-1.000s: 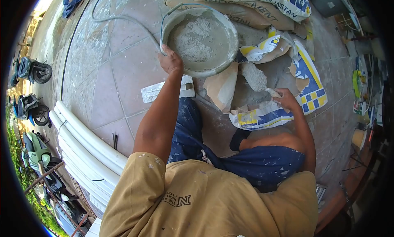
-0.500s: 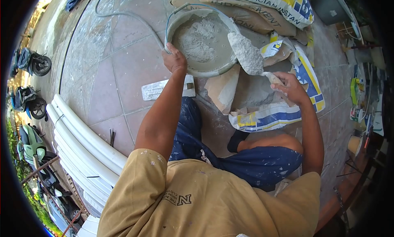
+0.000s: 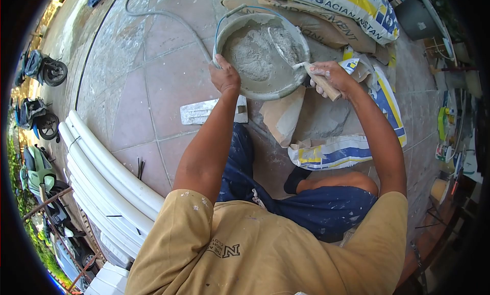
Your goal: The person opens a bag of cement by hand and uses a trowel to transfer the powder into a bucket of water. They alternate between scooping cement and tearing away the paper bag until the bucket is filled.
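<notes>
Clock directions are as seen in the head view, read from the middle of the round bucket, which sits on the tiled floor. The left hand is partly closed at the bucket's 8 o'clock edge, its fingers against the rim. The right hand, just outside the rim at about 4 o'clock, is closed around the wooden handle of a trowel. The trowel's blade reaches into the bucket's 2 o'clock part, tilted, beside grey powder. A mound of pale powder lies in the middle with wet grey mix around it, and a thin blue bail arcs past the 12 o'clock edge.

A torn bag lies open at 4 to 5 o'clock, grey powder inside it. Stacked bags lie at 2 o'clock. A flat, powder-smeared tool rests on the floor at 7 o'clock, near the left forearm. A grey hose curves in from 10 o'clock, and white pipes lie bundled well apart at 8 o'clock.
</notes>
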{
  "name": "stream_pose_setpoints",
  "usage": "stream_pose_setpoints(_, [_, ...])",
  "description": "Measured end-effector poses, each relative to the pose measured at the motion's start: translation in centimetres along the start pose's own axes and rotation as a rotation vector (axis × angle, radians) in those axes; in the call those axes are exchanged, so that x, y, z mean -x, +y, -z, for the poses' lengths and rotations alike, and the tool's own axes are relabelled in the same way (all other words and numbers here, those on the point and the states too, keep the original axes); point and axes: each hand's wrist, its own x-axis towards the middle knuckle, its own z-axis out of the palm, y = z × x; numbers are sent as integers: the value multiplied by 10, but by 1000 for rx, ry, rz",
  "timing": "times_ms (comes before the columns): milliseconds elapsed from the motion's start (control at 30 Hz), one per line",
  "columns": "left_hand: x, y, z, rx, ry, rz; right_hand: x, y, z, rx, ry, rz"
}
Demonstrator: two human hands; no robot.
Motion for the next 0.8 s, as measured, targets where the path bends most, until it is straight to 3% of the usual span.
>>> stream_pose_setpoints(100, [0,0,0,-10,-8,0,1,1,3,-12,24,0])
stream_pose_setpoints(333, [-6,-13,-12,-58,82,-36,71,13,19,-31,-160,76])
stream_pose_setpoints(433, [-18,-27,-15,8,-22,-50,122,62,37,18,20,285])
stream_pose_setpoints(533, [-16,-25,-15,-35,22,-38,167,130,52,-152,188,98])
stream_pose_setpoints(667, [-13,-22,-14,-37,-11,-28,133,280,77,134,596,-98])
stream_pose_setpoints(733, [-12,-20,-10,-32,-53,-15,109,319,66,193,744,-144])
stream_pose_setpoints(800, [-44,-73,-7,52,-101,-295,84,342,61,298,873,-101])
